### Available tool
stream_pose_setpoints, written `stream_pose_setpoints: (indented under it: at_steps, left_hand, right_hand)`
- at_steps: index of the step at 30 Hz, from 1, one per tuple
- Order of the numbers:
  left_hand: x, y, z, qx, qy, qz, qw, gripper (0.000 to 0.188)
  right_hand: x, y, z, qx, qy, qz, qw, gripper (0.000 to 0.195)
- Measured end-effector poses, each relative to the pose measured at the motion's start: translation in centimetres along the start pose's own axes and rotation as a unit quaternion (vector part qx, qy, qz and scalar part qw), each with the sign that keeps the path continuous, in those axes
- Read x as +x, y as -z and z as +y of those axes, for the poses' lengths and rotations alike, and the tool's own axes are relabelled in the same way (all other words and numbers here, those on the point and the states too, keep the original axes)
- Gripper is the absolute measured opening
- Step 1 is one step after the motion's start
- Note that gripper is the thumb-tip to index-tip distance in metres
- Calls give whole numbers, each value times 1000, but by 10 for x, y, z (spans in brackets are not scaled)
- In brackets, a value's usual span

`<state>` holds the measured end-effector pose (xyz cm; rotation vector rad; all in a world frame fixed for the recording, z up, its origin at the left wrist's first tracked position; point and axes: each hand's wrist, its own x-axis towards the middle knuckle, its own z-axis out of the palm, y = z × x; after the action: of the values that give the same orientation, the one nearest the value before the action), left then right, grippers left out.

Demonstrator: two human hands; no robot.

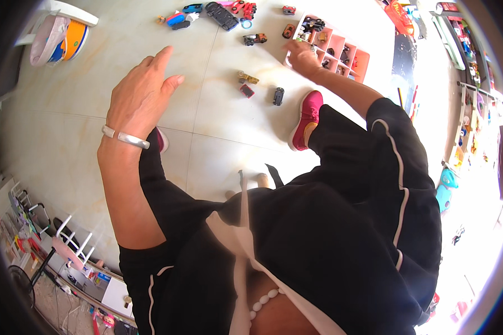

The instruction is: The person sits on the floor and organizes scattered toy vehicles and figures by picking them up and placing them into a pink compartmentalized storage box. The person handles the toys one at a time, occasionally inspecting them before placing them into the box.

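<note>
My left hand (140, 90) hovers over the tiled floor with thumb and fingers apart, holding nothing; a silver bangle is on its wrist. My right hand (304, 58) is at the near left edge of a pink divided box (362, 67). Its fingers are blurred, and whether they grip anything is not visible. Small toy vehicles sit in several compartments of the box. On the floor between my hands lie a yellow toy truck (248, 77), a small red toy car (247, 91) and a dark toy car (278, 96).
Farther off are an orange toy truck (255, 39), an orange-and-black toy car (288, 31) and a large black toy car (222, 16) among other toys. A white-legged stool (75, 12) and a colourful tub (69, 39) stand at upper left. My pink shoe (310, 113) is near the box.
</note>
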<state>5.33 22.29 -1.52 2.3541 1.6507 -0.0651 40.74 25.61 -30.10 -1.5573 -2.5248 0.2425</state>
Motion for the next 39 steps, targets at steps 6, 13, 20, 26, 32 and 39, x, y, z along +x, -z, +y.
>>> stream_pose_setpoints:
  at_steps: [6,13,20,26,32,39]
  left_hand:
    - [-4,-1,-6,0,18,-5,1000,43]
    - [-9,2,-7,-6,14,4,1000,42]
    - [-8,1,-9,1,18,-2,1000,43]
    - [-6,3,-7,0,24,-18,1000,43]
    - [-5,2,-7,-1,15,-4,1000,43]
    - [-2,11,6,-24,37,-28,999,42]
  right_hand:
    - [23,-15,-109,88,70,-246,963,26]
    - [5,-63,-131,11,129,-282,951,26]
    - [7,-76,-136,-63,180,-273,943,18]
    - [16,-72,-136,-8,113,-300,947,17]
    - [15,-68,-120,171,23,-305,937,18]
    - [26,33,-60,398,-188,-385,811,25]
